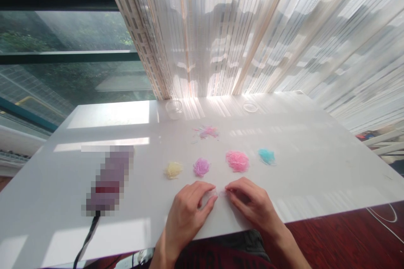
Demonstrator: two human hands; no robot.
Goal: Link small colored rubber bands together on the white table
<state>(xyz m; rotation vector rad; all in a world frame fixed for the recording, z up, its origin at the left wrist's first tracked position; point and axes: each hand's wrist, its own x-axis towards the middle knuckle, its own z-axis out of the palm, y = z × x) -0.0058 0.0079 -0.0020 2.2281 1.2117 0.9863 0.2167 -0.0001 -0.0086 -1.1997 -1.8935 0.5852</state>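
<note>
Near the front edge of the white table (151,201), my left hand (191,208) curls with thumb and fingertips close together. Something pale and see-through shows between them, too faint to name. Facing it, my right hand (251,199) has its fingers bent in a pinch. A small pale bit (222,193) shows at its fingertips, its kind unclear. Just beyond the hands lie piles of short thin strips: a yellow pile (173,170), a purple pile (201,167), a pink pile (237,161) and a blue pile (267,156). Farther back is a looser mixed-colour pile (206,131).
A clear round container (174,107) and a clear ring-shaped lid (250,107) stand at the table's far edge. On the left lies a blurred-out purple object (110,178) with a black cable (86,237). A striped curtain (214,33) hangs behind, beside a window (69,33).
</note>
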